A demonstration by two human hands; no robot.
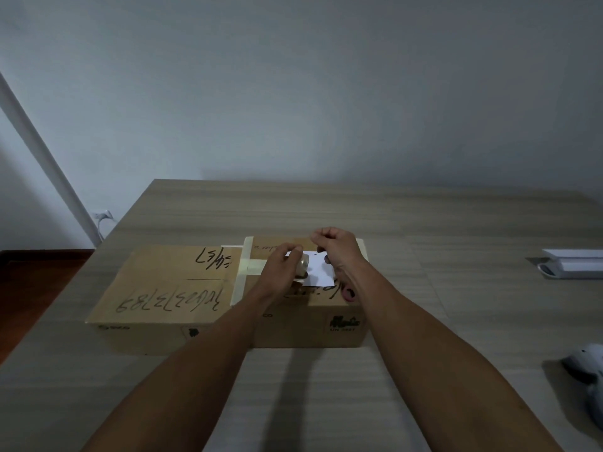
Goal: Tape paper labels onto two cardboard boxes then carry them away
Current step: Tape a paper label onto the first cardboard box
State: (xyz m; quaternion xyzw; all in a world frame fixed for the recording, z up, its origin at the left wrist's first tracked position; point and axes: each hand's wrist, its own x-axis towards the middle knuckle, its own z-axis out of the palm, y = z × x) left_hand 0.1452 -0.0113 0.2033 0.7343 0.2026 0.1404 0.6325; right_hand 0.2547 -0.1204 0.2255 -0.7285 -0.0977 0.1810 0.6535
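Note:
Two cardboard boxes stand side by side on the wooden table (456, 223): a left box (156, 288) with black handwriting on its lid and a right box (293, 327) with pale tape strips. A white paper label (318, 269) lies on the right box's top. My left hand (282, 269) grips a small roll of tape (304, 264) over the label's left edge. My right hand (337, 252) hovers above the label with curled fingers, pinching what seems to be the tape's free end; the strip itself is too faint to see.
A white flat device (571, 264) lies at the table's right edge, and a pale grey object (587, 370) sits at the near right. A white pipe (42, 158) slants down the wall at left, above a dark wooden floor (32, 288).

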